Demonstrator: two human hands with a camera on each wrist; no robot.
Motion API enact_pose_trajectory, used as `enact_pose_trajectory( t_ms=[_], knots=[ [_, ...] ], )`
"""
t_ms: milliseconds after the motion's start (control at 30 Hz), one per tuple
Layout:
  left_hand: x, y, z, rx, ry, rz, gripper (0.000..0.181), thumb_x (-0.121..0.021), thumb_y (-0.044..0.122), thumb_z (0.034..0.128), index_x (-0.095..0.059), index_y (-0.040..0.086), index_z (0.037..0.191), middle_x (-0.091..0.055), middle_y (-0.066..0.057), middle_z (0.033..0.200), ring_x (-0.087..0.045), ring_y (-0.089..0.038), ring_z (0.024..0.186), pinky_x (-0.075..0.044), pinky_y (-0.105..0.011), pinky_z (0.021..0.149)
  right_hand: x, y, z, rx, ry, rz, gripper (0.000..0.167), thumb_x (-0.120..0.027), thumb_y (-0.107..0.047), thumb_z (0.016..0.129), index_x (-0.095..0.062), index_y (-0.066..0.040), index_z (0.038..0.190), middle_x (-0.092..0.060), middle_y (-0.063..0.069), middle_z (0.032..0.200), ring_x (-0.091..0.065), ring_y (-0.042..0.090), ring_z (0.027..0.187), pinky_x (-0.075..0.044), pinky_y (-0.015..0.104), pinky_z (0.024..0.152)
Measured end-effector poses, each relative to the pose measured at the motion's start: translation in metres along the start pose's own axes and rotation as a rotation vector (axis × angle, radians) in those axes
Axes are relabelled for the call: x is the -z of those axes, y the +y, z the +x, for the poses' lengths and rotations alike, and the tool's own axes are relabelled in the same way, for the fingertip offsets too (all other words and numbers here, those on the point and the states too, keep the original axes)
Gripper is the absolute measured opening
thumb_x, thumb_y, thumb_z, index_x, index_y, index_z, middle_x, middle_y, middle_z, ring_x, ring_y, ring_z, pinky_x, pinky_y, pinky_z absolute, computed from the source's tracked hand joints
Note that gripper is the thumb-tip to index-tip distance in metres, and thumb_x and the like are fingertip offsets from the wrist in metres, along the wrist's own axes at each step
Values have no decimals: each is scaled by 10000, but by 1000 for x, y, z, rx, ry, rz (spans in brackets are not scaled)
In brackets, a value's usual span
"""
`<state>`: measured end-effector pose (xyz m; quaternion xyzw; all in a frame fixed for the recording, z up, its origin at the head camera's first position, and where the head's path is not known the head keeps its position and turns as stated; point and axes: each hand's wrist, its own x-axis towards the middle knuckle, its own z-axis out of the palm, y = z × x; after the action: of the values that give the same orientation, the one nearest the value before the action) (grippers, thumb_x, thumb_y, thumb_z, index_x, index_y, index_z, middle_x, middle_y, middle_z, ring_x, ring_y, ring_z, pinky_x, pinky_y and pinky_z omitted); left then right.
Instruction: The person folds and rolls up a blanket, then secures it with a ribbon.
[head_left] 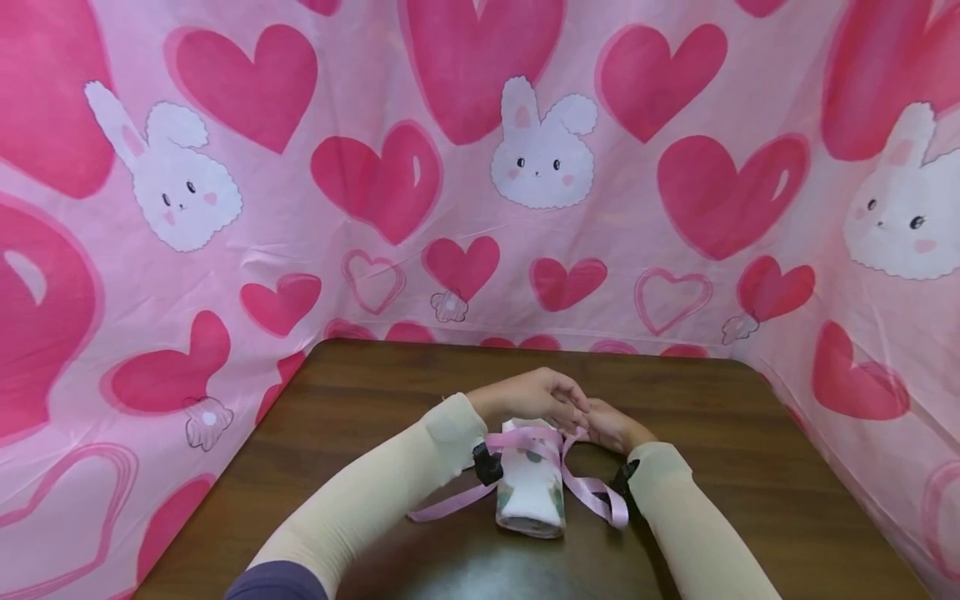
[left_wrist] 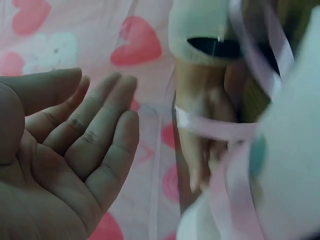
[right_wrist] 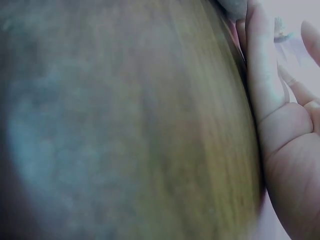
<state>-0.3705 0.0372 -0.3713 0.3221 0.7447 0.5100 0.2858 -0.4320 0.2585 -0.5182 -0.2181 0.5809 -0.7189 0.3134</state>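
Observation:
A rolled white cloth [head_left: 529, 492] with green-grey patches lies on the table, a pink ribbon [head_left: 600, 492] crossing its far end and trailing loosely on both sides. Above that far end, my left hand [head_left: 536, 395] reaches across; the left wrist view shows its fingers loosely bent and nothing in the palm. My right hand [head_left: 611, 425] is beside the roll, its fingertips close to the left ones and to the ribbon. In the right wrist view, the right thumb [right_wrist: 262, 65] looks straight; its tip is cut off. Whether the right fingertips touch the ribbon is hidden.
Brown wooden table [head_left: 420, 375] extends around the roll. Pink cloth walls [head_left: 465, 200] printed with hearts and rabbits stand behind and at both sides. Black straps sit at both wrists, over cream sleeves [head_left: 390, 483].

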Motion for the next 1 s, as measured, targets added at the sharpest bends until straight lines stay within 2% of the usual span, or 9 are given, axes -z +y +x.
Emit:
enact_pose_trajectory(
  t_ms=[67, 200, 333, 500, 633, 733, 800, 900, 1000],
  knots=[
    [9, -9, -13, -3, 31, 12, 175, -613, 28, 941, -649, -29, 1103, -704, -135, 992, -695, -259, 869, -545, -395, 810, -5, -2, 2, -66, 66, -20, 166, -525, -174, 1019, -628, -91, 1118, -667, 40, 1021, -646, 158, 936, -525, 314, 833],
    [24, -32, -42, 21, 113, -28, 174, -618, 47, 945, -640, -50, 1087, -688, -151, 971, -678, -297, 879, -519, -488, 843, -9, -1, 6, -130, 122, -70, 227, -427, -132, 1054, -601, -32, 1160, -657, 87, 1038, -649, 197, 946, -531, 322, 811],
    [32, -57, -70, 64, 190, -16, 171, -618, 61, 946, -641, -66, 1059, -679, -157, 932, -652, -340, 887, -510, -526, 828, -10, -1, 6, -135, 128, -143, 205, -479, -143, 1036, -624, -12, 1100, -660, 103, 1011, -651, 194, 911, -531, 306, 783],
    [40, -84, -98, 140, 260, 64, 158, -640, 107, 943, -681, -15, 1032, -673, -166, 956, -611, -328, 880, -516, -443, 805, -10, -4, 1, -141, 121, -211, 189, -529, -170, 1017, -632, -12, 1015, -661, 115, 963, -658, 201, 878, -533, 317, 756],
    [44, -105, -111, 190, 294, 116, 178, -648, 139, 942, -681, 3, 1053, -667, -149, 977, -604, -309, 882, -515, -423, 799, -10, -10, -6, -181, 95, -227, 147, -565, -154, 996, -611, -48, 906, -647, 97, 903, -656, 193, 801, -547, 357, 723],
    [43, -119, -117, 225, 294, 85, 194, -645, 125, 939, -665, -13, 1073, -670, -133, 977, -621, -290, 880, -527, -419, 794, -12, -15, -14, -207, 23, -246, 146, -604, -90, 960, -563, -87, 820, -594, 34, 809, -595, 140, 711, -542, 336, 664],
    [41, -126, -120, 242, 288, 51, 196, -646, 113, 934, -658, -18, 1080, -675, -110, 969, -632, -264, 881, -530, -401, 789, -13, -18, -20, -208, -35, -276, 163, -624, -63, 939, -541, -90, 802, -543, -3, 758, -529, 108, 667, -507, 277, 618],
    [39, -134, -120, 256, 270, 3, 209, -644, 117, 932, -648, -7, 1100, -673, -75, 970, -639, -226, 887, -536, -380, 788, -17, -23, -27, -201, -99, -375, 157, -628, -96, 944, -583, 34, 867, -476, -10, 664, -459, 102, 593, -450, 242, 552],
    [36, -139, -118, 248, 250, -8, 201, -642, 140, 933, -664, 25, 1097, -668, -56, 964, -626, -209, 865, -528, -362, 778, -29, -27, -32, -202, -98, -476, 263, -626, -167, 960, -631, 94, 988, -502, 12, 663, -473, 114, 567, -489, 269, 561]
  ],
)
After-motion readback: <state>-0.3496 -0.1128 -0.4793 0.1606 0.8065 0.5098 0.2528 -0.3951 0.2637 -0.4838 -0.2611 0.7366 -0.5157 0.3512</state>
